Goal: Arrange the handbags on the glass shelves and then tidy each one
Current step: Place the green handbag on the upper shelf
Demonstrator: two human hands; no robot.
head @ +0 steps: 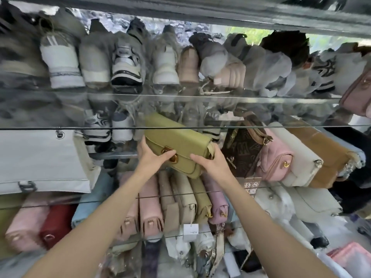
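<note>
Both hands grip the olive handbag [178, 144], left hand [153, 157] and right hand [212, 160] equally near, its long axis slanting along the glass shelf [60, 128] edge, beside the brown bag [241, 151].

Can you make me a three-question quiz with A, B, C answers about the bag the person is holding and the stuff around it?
1. Where is the brown patterned bag?
A. right of the green handbag
B. left of the green handbag
C. on the top shelf

2. What colour is the clasp on the green handbag?
A. silver
B. gold
C. black

3. How is the green handbag held?
A. one hand only
B. both hands
C. hanging by its strap

Answers:
1 A: it stands just right of the green handbag, beside a pink bag.
2 B: the clasp shines gold.
3 B: the left hand and right hand grip its two ends.
</note>
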